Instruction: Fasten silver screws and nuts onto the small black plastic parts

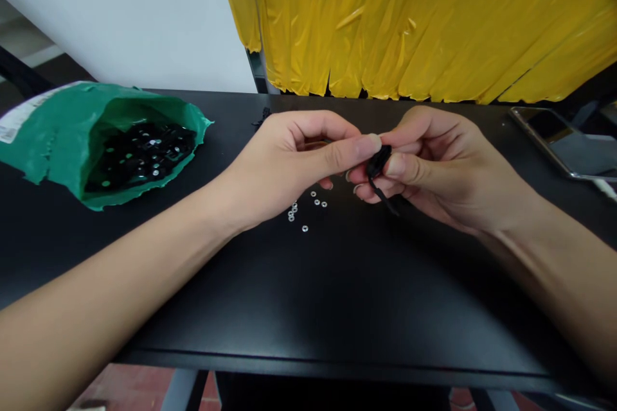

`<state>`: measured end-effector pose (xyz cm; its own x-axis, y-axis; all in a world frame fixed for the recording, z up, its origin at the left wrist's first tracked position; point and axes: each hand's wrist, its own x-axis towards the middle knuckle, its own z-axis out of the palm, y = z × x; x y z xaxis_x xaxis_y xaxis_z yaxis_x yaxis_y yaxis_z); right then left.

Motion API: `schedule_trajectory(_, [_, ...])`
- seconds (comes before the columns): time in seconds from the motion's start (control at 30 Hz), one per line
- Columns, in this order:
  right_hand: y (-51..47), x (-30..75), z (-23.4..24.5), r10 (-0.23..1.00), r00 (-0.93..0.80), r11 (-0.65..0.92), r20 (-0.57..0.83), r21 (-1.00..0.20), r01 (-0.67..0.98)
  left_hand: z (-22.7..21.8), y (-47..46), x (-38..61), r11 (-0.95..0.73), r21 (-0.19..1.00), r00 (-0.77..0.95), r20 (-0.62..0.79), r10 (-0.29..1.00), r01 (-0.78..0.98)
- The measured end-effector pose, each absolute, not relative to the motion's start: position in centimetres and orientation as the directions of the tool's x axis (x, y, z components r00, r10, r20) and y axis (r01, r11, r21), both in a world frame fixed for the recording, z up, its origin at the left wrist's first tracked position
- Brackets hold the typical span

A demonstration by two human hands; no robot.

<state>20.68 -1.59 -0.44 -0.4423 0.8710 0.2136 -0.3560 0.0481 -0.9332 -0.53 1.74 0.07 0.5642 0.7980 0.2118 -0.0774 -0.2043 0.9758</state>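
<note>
Both my hands meet above the middle of a black table [337, 295]. My right hand [434, 160] pinches a small black part [377, 164] between thumb and fingers, with a thin black tail hanging below it. My left hand [294, 160] is curled, its thumb pressed onto the top of the same black part. Several small silver nuts [306, 209] lie loose on the table just under my left hand.
A torn green bag [62, 135] full of black parts with silver centres lies at the left. A phone [563, 141] rests at the right edge. Yellow plastic sheeting [424, 19] hangs behind the table. Another small black piece [261, 117] lies near the back edge.
</note>
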Motion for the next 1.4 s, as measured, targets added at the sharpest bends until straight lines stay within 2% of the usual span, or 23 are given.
schedule_trajectory(0.3, [-1.4, 20.9, -0.5, 0.875, -0.418, 0.123, 0.245, -0.947, -0.298, 0.5, 1.7, -0.7, -0.241, 0.969, 0.547, 0.235, 0.803, -0.062])
schedule_trajectory(0.7, [-1.3, 20.6, -1.1, 0.867, -0.319, 0.292, 0.383, -0.909, -0.297, 0.3, 1.1, 0.0, -0.205, 0.973, 0.475, 0.233, 0.849, -0.111])
schedule_trajectory(1.0, [-1.1, 20.4, -1.6, 0.878, -0.302, 0.271, 0.372, -0.905, -0.327, 0.7, 1.0, 0.1, -0.248, 0.963, 0.412, 0.270, 0.870, -0.108])
schedule_trajectory(1.2, [-1.3, 20.2, -1.5, 0.884, -0.340, 0.212, 0.321, -0.923, -0.320, 0.4, 1.0, 0.2, -0.205, 0.969, 0.412, 0.245, 0.878, -0.140])
schedule_trajectory(1.4, [-1.3, 20.1, -1.6, 0.878, -0.324, 0.244, 0.354, -0.911, -0.333, 0.7, 0.6, 0.3, -0.204, 0.967, 0.407, 0.250, 0.879, -0.154])
